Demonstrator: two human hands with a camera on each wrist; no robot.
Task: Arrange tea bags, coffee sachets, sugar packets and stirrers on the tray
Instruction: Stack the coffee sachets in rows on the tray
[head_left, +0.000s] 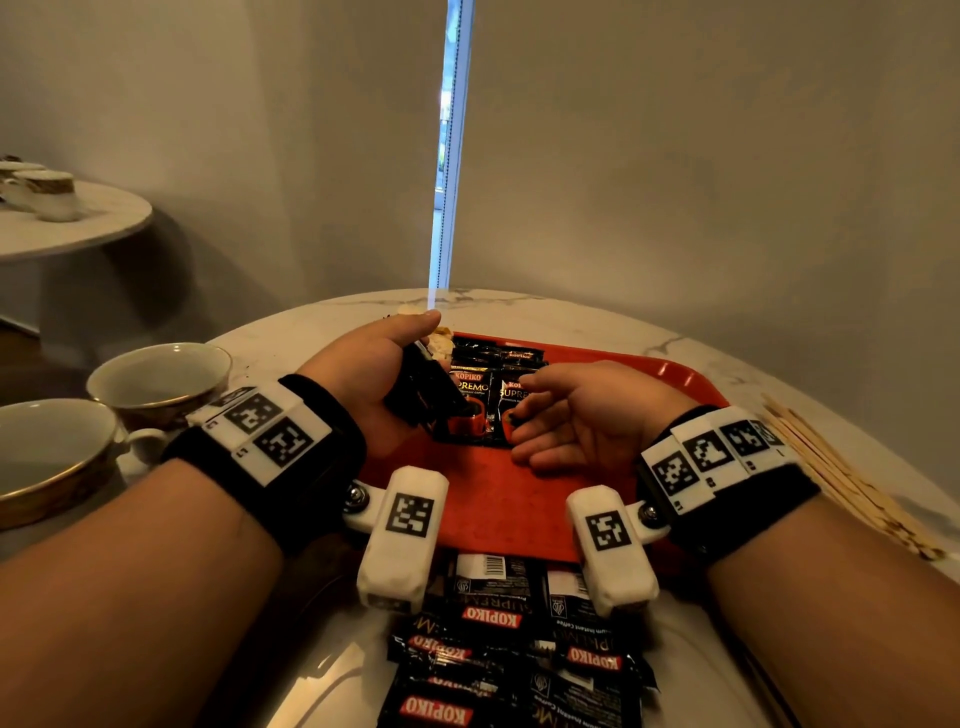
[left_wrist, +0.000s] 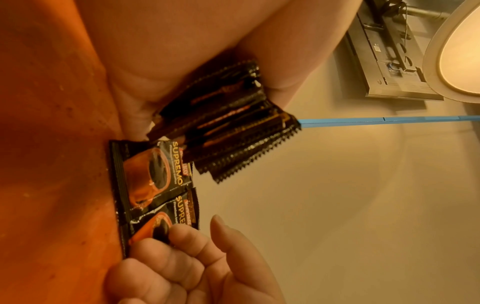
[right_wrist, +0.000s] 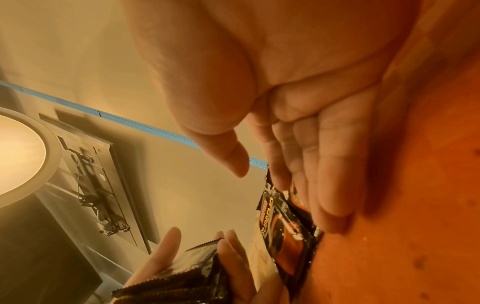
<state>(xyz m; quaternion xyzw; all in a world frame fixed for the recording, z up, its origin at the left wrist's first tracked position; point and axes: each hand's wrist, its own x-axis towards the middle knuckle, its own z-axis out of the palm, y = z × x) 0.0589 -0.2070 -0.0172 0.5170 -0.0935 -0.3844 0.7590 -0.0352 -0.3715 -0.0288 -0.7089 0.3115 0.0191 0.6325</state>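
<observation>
Nearest the person, a loose heap of black coffee sachets (head_left: 511, 649) lies on the marble table (head_left: 597, 317), just in front of the near edge of the red tray (head_left: 498, 499). Over the tray, the left hand (head_left: 374, 379) grips a fanned stack of sachets (left_wrist: 228, 121), thumb on one side and fingers curled round the other, the serrated ends sticking out past the palm. The right hand (head_left: 576, 415) lies low over the tray with its fingers nearly straight and loosely together; the fingertips (left_wrist: 182, 236) rest on the right one of two sachets laid face up side by side (head_left: 485, 410) on the tray, and the thumb stands free above it. These two sachets touch along their long edges, cup pictures toward the person. Beyond them, a further row of dark sachets (head_left: 498, 356) lies on the far part of the tray, with some pale packets (head_left: 441, 345) at its far left corner, partly hidden by the left hand; what they are cannot be told. To the right of the tray a bundle of wooden stirrers (head_left: 841, 478) lies on the table. To the left stand two gold-rimmed cups (head_left: 156, 379), and farther off a second round table (head_left: 72, 228) carries more cups.
</observation>
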